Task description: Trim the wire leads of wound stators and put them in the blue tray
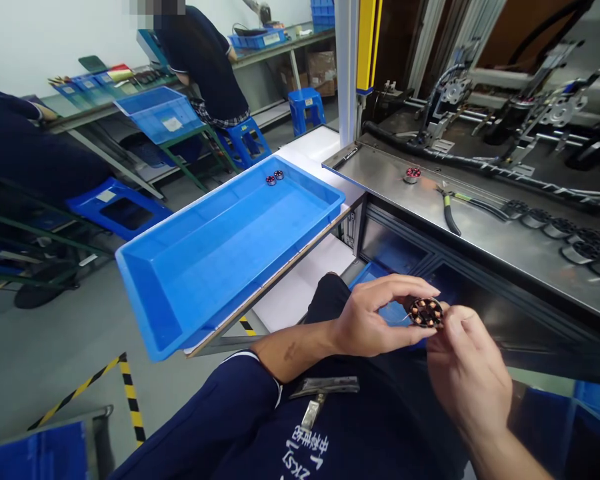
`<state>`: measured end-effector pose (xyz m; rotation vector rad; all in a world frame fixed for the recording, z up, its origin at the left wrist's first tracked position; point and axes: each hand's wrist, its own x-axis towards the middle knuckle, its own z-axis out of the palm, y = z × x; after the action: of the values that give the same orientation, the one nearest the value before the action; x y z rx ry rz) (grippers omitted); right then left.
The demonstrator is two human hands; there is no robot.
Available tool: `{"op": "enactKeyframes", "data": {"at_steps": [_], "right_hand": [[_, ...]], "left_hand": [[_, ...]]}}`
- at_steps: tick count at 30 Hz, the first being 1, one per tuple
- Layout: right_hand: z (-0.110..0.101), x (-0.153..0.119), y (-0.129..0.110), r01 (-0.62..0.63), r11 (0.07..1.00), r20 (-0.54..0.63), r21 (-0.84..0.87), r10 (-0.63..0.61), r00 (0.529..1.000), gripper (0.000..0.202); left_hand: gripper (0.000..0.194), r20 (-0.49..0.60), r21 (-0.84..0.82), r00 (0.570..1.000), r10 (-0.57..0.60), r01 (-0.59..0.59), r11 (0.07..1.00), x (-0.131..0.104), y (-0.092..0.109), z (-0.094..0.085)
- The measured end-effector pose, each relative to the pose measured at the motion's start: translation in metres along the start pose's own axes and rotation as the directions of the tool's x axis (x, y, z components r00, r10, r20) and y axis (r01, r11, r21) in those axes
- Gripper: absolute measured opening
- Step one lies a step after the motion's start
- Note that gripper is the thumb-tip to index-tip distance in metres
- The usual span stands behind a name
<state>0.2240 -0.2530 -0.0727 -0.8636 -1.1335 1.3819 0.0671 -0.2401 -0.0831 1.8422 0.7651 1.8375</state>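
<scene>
Between the thumb and fingers of my left hand (pixel 367 317) is a round motor stator (pixel 426 312) with copper windings and a dark rim. A thin wire end sticks out on its left side. At the stator's right edge, the thumb and fingers of my right hand (pixel 473 363) are pinched together; whatever lies between them is hidden. Beyond my hands, cutting pliers (pixel 449 207) with green-and-black handles rest on the metal worktop (pixel 380 167). A red-topped stator (pixel 413 175) sits left of the pliers, and several dark stators (pixel 560 227) are lined up to their right.
A long blue tray (pixel 145 307) stands on my left, with two small red-and-black stators (pixel 271 181) at its far end. Machine fixtures (pixel 450 93) and a black cable run behind the worktop. Two other people sit at benches farther back, near blue stools (pixel 306 107).
</scene>
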Motion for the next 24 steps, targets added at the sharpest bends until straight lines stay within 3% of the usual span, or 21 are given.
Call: {"op": "enactKeyframes", "data": {"at_steps": [3,8,13,16,19,21,24], "right_hand": [[-0.002,-0.001,0.006,0.005,1.000,-0.016,0.018,-0.005,1.000,0.016],[-0.001,0.005,0.001,0.162,0.980,-0.035,-0.113,-0.167,0.985,0.019],[0.005,0.007,0.000,0.087,0.996,-0.150,0.005,-0.085,0.985,0.017],[0.000,0.004,0.005,0.089,0.996,-0.070,0.009,-0.088,0.994,0.022],[-0.009,0.000,0.007,0.110,0.989,0.013,-0.101,-0.110,0.994,0.020],[-0.012,-0.001,0.005,0.161,0.972,0.023,-0.169,-0.159,0.987,0.007],[-0.014,-0.002,0.000,0.245,0.942,-0.011,-0.230,-0.254,0.967,0.008]], "left_hand": [[0.043,-0.014,-0.016,1.000,-0.001,0.001,1.000,0.000,-0.001,-0.001],[0.042,0.002,0.002,0.999,0.044,-0.044,0.999,0.001,0.001,0.000],[0.044,-0.011,-0.124,0.998,-0.067,0.065,0.990,-0.001,0.001,0.002],[0.044,-0.026,-0.246,0.985,-0.170,0.159,0.956,-0.001,0.001,0.002],[0.045,-0.017,-0.309,0.979,-0.203,0.188,0.932,0.000,0.001,0.000],[0.046,0.002,-0.322,0.977,-0.215,0.204,0.924,0.001,0.001,0.000],[0.049,0.011,-0.335,0.978,-0.210,0.201,0.921,0.001,0.001,0.000]]}}
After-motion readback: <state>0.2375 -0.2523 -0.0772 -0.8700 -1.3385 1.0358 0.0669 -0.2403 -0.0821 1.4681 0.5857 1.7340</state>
